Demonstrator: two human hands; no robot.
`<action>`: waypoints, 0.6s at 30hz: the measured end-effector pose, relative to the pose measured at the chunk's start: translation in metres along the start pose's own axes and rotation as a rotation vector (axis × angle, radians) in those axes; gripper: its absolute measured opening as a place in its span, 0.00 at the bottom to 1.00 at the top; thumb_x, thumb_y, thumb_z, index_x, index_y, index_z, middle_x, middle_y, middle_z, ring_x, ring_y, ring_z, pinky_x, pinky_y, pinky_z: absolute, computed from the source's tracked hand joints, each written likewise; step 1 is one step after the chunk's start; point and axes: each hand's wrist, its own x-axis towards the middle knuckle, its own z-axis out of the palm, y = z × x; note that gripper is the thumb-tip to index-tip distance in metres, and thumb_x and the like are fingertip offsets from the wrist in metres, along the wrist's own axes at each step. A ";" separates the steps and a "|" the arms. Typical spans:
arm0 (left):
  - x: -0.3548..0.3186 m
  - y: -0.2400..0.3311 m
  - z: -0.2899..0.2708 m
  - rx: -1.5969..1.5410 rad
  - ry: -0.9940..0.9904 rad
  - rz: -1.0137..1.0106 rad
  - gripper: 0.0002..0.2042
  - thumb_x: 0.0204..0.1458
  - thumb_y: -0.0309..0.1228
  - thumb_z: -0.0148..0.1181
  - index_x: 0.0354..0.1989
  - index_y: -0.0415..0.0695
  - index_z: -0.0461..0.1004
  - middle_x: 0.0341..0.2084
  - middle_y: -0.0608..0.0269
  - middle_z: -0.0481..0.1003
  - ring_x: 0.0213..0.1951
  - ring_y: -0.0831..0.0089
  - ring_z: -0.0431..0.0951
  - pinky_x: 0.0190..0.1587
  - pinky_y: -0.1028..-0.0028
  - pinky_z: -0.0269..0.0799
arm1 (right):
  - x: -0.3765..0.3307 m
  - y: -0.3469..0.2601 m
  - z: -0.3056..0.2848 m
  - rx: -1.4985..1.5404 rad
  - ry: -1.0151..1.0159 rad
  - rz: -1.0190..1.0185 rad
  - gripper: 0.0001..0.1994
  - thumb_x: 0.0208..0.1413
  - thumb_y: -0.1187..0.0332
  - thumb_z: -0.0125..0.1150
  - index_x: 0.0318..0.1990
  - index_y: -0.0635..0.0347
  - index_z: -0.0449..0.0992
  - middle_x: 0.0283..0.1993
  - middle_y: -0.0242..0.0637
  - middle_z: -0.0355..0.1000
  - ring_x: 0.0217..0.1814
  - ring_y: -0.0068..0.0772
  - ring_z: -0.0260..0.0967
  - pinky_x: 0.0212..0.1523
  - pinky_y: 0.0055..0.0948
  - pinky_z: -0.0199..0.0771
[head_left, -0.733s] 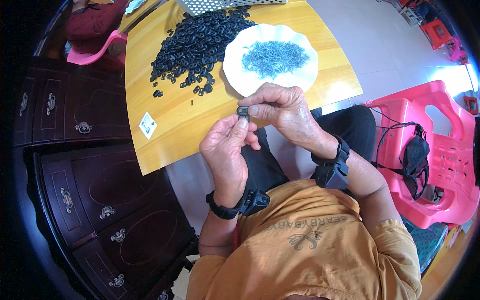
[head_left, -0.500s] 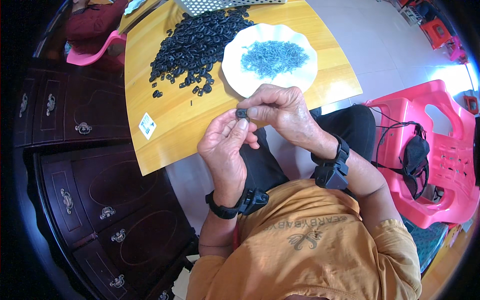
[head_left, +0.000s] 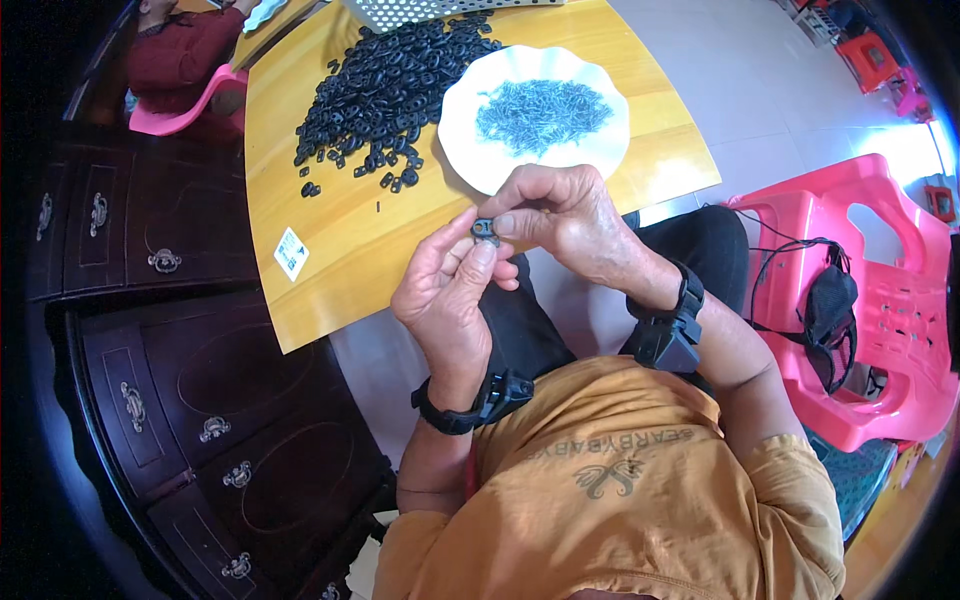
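A small black plastic piece (head_left: 484, 228) with openings in it is pinched between my two hands, just off the table's near edge. My left hand (head_left: 447, 285) grips it from below with thumb and fingers. At its right side, the thumb and forefinger of my right hand (head_left: 565, 218) close on it; whether they also hold a pin is too small to tell. Beyond my hands stands a white scalloped plate (head_left: 460, 150) bearing many thin metal pins (head_left: 545, 115). Left of the plate lies a large heap of similar black pieces (head_left: 385, 90).
The yellow wooden table (head_left: 340, 260) carries a white label (head_left: 291, 254) and, at the back, a perforated basket (head_left: 440, 10). Dark wooden drawers (head_left: 210, 370) stand at left. A pink chair (head_left: 880, 330) with a black bag-like item is at right. Another person (head_left: 185, 55) sits far left.
The black piece has turned slightly between my fingers, so its openings show more clearly. Both hands stay in nearly the same place.
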 end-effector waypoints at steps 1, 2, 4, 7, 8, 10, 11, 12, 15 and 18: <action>0.000 -0.001 -0.001 -0.017 -0.007 0.020 0.14 0.50 0.17 0.55 0.46 0.30 0.69 0.27 0.54 0.75 0.24 0.74 0.75 0.27 0.78 0.74 | -0.001 0.001 0.002 -0.038 0.020 -0.071 0.06 0.47 0.77 0.62 0.34 0.65 0.76 0.30 0.31 0.72 0.32 0.18 0.67 0.34 0.20 0.69; 0.001 -0.002 -0.002 -0.034 -0.015 0.040 0.13 0.50 0.17 0.55 0.45 0.29 0.69 0.27 0.53 0.75 0.24 0.74 0.75 0.27 0.78 0.74 | -0.003 0.002 0.003 -0.075 0.040 -0.142 0.07 0.46 0.77 0.63 0.34 0.64 0.76 0.31 0.31 0.71 0.32 0.18 0.66 0.35 0.20 0.68; 0.004 0.000 -0.002 -0.077 -0.011 0.033 0.13 0.50 0.17 0.55 0.45 0.29 0.69 0.28 0.52 0.75 0.24 0.73 0.75 0.26 0.77 0.74 | -0.005 0.000 0.004 -0.055 0.028 -0.129 0.08 0.45 0.77 0.64 0.35 0.64 0.76 0.31 0.31 0.70 0.32 0.18 0.65 0.35 0.20 0.67; 0.004 0.000 0.000 -0.143 -0.002 0.024 0.13 0.50 0.17 0.55 0.45 0.28 0.69 0.30 0.52 0.75 0.25 0.72 0.75 0.26 0.77 0.74 | -0.007 -0.001 0.005 -0.066 0.032 -0.144 0.12 0.42 0.77 0.66 0.37 0.63 0.76 0.32 0.31 0.69 0.31 0.19 0.64 0.34 0.20 0.66; 0.004 -0.001 0.000 -0.166 0.002 0.021 0.13 0.50 0.18 0.55 0.45 0.28 0.69 0.30 0.51 0.75 0.25 0.71 0.75 0.26 0.77 0.74 | -0.007 0.000 0.005 -0.100 0.048 -0.170 0.13 0.41 0.77 0.67 0.38 0.62 0.76 0.33 0.31 0.69 0.31 0.19 0.64 0.34 0.20 0.66; 0.003 -0.001 0.002 -0.167 0.006 0.031 0.13 0.51 0.18 0.55 0.45 0.28 0.69 0.30 0.52 0.75 0.25 0.72 0.75 0.26 0.77 0.74 | -0.006 0.002 0.003 -0.167 0.060 -0.211 0.14 0.41 0.77 0.67 0.38 0.62 0.76 0.32 0.31 0.69 0.31 0.20 0.65 0.34 0.20 0.67; 0.002 -0.002 0.002 -0.167 0.010 0.040 0.12 0.51 0.19 0.54 0.45 0.28 0.69 0.30 0.52 0.75 0.26 0.72 0.75 0.27 0.76 0.74 | -0.006 0.003 0.003 -0.234 0.071 -0.251 0.14 0.41 0.77 0.67 0.39 0.62 0.76 0.32 0.32 0.70 0.31 0.20 0.65 0.33 0.20 0.67; 0.000 -0.002 0.003 -0.167 0.010 0.041 0.12 0.51 0.19 0.54 0.45 0.28 0.69 0.30 0.52 0.75 0.26 0.72 0.75 0.27 0.76 0.74 | -0.006 0.004 0.003 -0.234 0.071 -0.252 0.14 0.41 0.77 0.67 0.39 0.62 0.76 0.32 0.32 0.70 0.31 0.20 0.65 0.33 0.20 0.67; -0.002 -0.003 0.005 -0.143 0.003 0.112 0.12 0.52 0.20 0.55 0.44 0.29 0.70 0.31 0.54 0.75 0.27 0.74 0.74 0.29 0.78 0.73 | -0.007 0.006 0.005 -0.276 0.111 -0.353 0.14 0.41 0.76 0.67 0.39 0.62 0.76 0.32 0.33 0.71 0.30 0.22 0.65 0.32 0.21 0.68; -0.003 -0.007 0.003 -0.018 0.056 0.179 0.11 0.53 0.22 0.55 0.44 0.30 0.71 0.32 0.58 0.73 0.28 0.77 0.71 0.32 0.80 0.70 | -0.006 0.006 0.005 -0.399 0.122 -0.435 0.14 0.41 0.75 0.67 0.38 0.63 0.76 0.31 0.34 0.72 0.30 0.25 0.66 0.32 0.23 0.69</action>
